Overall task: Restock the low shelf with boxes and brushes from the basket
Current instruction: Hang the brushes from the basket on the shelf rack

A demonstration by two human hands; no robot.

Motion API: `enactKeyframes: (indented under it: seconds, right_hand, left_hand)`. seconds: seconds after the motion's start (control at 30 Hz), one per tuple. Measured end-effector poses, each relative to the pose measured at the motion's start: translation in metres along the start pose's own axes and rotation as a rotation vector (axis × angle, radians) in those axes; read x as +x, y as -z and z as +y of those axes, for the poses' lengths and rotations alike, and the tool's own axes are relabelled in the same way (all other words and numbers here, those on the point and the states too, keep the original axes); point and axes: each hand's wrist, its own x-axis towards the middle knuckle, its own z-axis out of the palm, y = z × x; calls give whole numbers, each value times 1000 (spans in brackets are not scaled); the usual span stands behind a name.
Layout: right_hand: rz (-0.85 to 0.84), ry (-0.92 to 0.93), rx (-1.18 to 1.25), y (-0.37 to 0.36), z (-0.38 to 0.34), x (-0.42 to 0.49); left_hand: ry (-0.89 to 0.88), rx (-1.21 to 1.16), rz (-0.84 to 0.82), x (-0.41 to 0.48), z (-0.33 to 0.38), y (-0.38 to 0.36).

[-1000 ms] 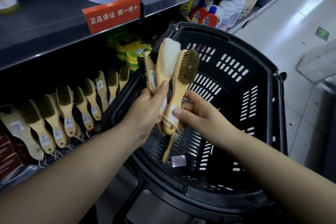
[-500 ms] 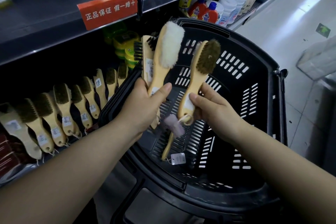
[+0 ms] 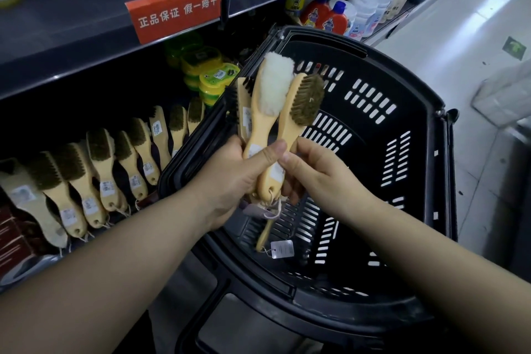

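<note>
Left grip [image 3: 230, 181] holds wool brush [image 3: 275, 80] and black-bristle brush [image 3: 242, 100] by the handles; right grip [image 3: 316, 178] pinches brown-bristle brush [image 3: 306, 100] — heads up-far, over basket [image 3: 321, 37]. Fourth brush [image 3: 263, 236] below — mostly hidden behind hands.

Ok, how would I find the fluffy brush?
Find the big black basket, then the left hand raised above its rim, gripping a bunch of wooden brushes. It is the middle one: its head is soft white fleece, not bristles like the brown brush and black brush beside it.
</note>
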Motion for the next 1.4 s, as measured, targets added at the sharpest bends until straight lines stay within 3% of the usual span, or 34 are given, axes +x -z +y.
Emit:
enactKeyframes:
  seconds: [0.23, 0.47, 0.77, 1.4]
  right_hand:
    - [-10, 14, 30, 5, 8, 12]
    - [-349, -154, 64, 7, 30, 5]
    - [-262, -223, 105, -1, 34, 3]
    - [-297, -203, 61, -9, 28, -1]
  left_hand:
    - [-13, -50, -29, 8, 1, 7]
    - [-99, 22, 141, 21, -1, 12]
    - [-147, 86, 196, 26, -4, 13]
    - [-182, 116, 225, 24, -4, 18]
